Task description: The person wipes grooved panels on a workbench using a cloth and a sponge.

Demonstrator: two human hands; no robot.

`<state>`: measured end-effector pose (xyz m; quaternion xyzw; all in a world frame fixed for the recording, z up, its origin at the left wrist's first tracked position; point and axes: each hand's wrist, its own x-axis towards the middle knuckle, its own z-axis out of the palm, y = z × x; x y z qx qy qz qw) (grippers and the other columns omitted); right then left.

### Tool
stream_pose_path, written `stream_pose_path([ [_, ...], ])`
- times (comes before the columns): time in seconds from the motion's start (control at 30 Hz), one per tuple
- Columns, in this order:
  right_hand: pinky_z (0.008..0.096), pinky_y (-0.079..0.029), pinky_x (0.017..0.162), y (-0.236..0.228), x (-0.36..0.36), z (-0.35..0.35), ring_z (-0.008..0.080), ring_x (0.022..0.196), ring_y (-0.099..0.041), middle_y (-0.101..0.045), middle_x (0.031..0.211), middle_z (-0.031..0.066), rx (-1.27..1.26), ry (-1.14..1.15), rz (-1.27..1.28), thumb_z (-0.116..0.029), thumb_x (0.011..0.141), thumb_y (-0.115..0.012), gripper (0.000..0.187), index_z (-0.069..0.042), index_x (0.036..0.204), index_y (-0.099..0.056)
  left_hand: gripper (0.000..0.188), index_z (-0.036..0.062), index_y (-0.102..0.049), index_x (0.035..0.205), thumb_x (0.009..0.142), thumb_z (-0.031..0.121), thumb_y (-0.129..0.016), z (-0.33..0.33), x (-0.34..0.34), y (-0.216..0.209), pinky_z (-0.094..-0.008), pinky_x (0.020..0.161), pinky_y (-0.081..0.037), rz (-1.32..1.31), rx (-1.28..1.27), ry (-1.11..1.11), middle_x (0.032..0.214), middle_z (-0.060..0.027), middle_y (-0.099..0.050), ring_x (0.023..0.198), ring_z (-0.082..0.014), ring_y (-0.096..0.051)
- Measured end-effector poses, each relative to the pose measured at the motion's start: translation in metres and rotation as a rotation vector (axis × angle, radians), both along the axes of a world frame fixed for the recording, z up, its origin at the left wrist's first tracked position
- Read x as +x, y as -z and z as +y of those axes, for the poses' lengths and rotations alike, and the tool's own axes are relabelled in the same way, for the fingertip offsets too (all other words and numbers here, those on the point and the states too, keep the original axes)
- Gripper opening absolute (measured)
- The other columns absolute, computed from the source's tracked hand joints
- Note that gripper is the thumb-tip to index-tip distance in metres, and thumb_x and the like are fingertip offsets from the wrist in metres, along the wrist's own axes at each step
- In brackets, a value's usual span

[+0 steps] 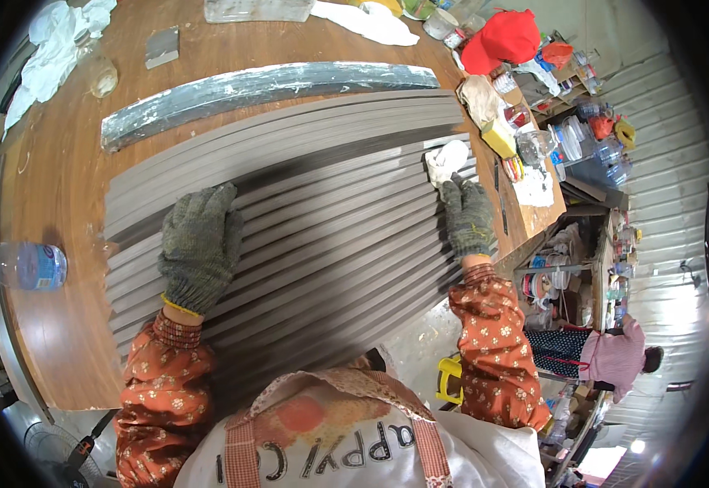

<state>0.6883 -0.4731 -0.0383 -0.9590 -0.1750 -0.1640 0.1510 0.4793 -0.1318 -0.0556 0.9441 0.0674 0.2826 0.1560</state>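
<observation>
A grey ribbed panel (pixel 314 211) with long parallel slats lies across the brown wooden table (pixel 54 179). My left hand (pixel 200 244), in a dark knit glove, rests flat with fingers spread on the panel's left part. My right hand (pixel 466 213), also gloved, presses a crumpled white cloth (pixel 446 159) against the panel's right end. Both sleeves are orange with a small flower print.
A paint-smeared dark strip (pixel 265 88) lies beyond the panel. A plastic water bottle (pixel 25 265) lies at the table's left edge, white rags (pixel 50 57) at the far left. Jars, a red cap (pixel 502 39) and clutter crowd the right end. Another person (pixel 615 358) sits lower right.
</observation>
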Motion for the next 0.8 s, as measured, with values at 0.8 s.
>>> stream_pose_path([
  [0.8,0.0374,-0.049,0.08,0.004,-0.101,0.098,0.0256,0.086,-0.061,-0.065,0.095,0.0085,0.055,-0.861,0.245,-0.016,0.08,-0.073,0.025,-0.009,0.103,-0.065,0.037,0.0096,-0.06,0.122,0.085,0.016,-0.064,0.002,-0.003,0.002,-0.047,0.094,-0.045,0.088,0.043,-0.081,0.112,-0.0128,-0.062,0.105,-0.0337,-0.058],
])
